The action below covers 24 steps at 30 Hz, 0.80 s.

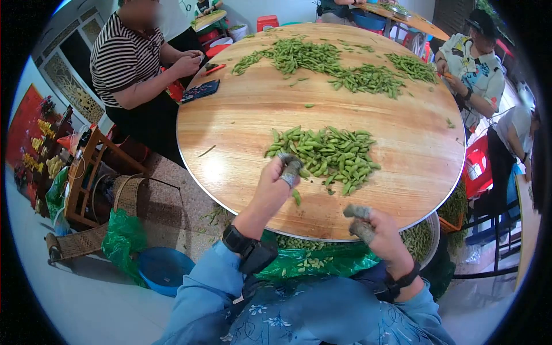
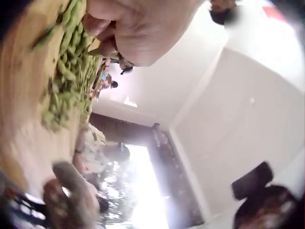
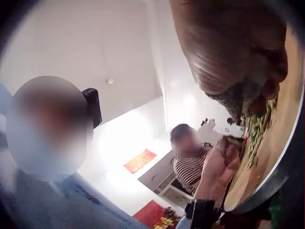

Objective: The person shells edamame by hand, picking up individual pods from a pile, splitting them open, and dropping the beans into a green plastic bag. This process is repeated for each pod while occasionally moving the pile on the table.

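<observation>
A heap of green soybean pods (image 1: 328,152) lies on the round wooden table (image 1: 230,132). My left hand (image 1: 270,187), grey wraps on its thumb and forefinger, is at the heap's near left edge. In the left wrist view its curled fingers pinch a green pod (image 2: 95,51), mostly hidden by the fingers. My right hand (image 1: 382,230) is over the table's near edge, to the right of the left hand. Its wrapped thumb and forefinger point left with a gap between them, and no pod shows there. A loose pod (image 1: 296,198) lies just below the left hand.
Larger pod piles (image 1: 305,56) cover the table's far side. Below the near edge, a green plastic bag (image 1: 322,261) holds shelled beans, beside a basin of pods (image 1: 422,238). A phone (image 1: 200,91) lies near a person in stripes (image 1: 129,57); another person (image 1: 474,69) stands right.
</observation>
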Each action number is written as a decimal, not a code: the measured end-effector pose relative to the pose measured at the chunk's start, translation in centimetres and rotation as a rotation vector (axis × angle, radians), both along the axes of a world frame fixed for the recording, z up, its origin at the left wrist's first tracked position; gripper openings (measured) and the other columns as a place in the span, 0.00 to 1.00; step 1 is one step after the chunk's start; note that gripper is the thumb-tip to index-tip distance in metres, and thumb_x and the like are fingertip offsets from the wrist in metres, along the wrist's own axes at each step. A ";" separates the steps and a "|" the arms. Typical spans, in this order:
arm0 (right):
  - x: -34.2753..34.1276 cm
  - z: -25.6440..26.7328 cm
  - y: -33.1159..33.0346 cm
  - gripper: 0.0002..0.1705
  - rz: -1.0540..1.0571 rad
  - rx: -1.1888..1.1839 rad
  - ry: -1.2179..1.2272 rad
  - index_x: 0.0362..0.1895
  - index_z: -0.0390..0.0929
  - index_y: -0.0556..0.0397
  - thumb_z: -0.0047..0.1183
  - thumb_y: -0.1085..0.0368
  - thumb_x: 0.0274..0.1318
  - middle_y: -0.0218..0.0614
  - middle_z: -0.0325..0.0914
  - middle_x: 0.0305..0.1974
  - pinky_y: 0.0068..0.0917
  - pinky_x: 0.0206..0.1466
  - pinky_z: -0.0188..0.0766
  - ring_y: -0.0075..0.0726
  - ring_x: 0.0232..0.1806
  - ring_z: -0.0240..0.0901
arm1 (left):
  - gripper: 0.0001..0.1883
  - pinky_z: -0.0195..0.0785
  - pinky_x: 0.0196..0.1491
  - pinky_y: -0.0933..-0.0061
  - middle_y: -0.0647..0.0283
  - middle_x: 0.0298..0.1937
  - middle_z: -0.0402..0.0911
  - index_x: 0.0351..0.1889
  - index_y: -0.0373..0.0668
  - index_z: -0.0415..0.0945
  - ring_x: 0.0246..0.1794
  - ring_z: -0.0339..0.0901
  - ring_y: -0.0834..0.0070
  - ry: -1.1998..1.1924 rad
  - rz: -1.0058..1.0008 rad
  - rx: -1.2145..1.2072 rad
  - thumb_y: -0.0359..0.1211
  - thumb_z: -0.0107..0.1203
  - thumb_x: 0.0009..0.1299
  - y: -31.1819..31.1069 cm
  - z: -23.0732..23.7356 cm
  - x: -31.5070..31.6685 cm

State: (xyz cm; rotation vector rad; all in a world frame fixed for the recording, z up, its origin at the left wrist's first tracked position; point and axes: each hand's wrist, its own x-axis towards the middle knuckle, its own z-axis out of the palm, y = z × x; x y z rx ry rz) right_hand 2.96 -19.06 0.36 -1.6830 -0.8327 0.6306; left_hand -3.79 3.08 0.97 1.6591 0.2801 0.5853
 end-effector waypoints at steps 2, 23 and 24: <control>0.3 -0.9 1.8 0.15 -0.005 0.132 0.122 0.42 0.70 0.57 0.51 0.67 0.47 0.31 0.74 0.30 0.19 0.30 0.65 0.22 0.29 0.68 | 0.05 0.45 0.15 0.88 0.70 0.20 0.66 0.36 0.42 0.67 0.15 0.57 0.87 0.103 -0.069 -0.668 0.28 0.42 0.63 -1.7 1.2 -1.1; 0.4 1.5 1.5 0.12 0.238 0.167 0.020 0.39 0.72 0.59 0.51 0.74 0.45 0.34 0.75 0.32 0.20 0.37 0.67 0.22 0.34 0.70 | 0.09 0.42 0.16 0.87 0.70 0.19 0.63 0.38 0.41 0.65 0.16 0.53 0.88 0.513 -0.603 -0.758 0.26 0.35 0.63 -4.7 0.0 -3.8; 0.4 1.5 1.4 0.13 0.278 0.169 -0.013 0.39 0.72 0.59 0.51 0.73 0.45 0.35 0.76 0.31 0.21 0.37 0.67 0.22 0.33 0.70 | 0.09 0.42 0.16 0.87 0.70 0.19 0.63 0.38 0.41 0.65 0.16 0.53 0.88 0.519 -0.606 -0.763 0.26 0.35 0.63 -4.6 -0.3 -3.8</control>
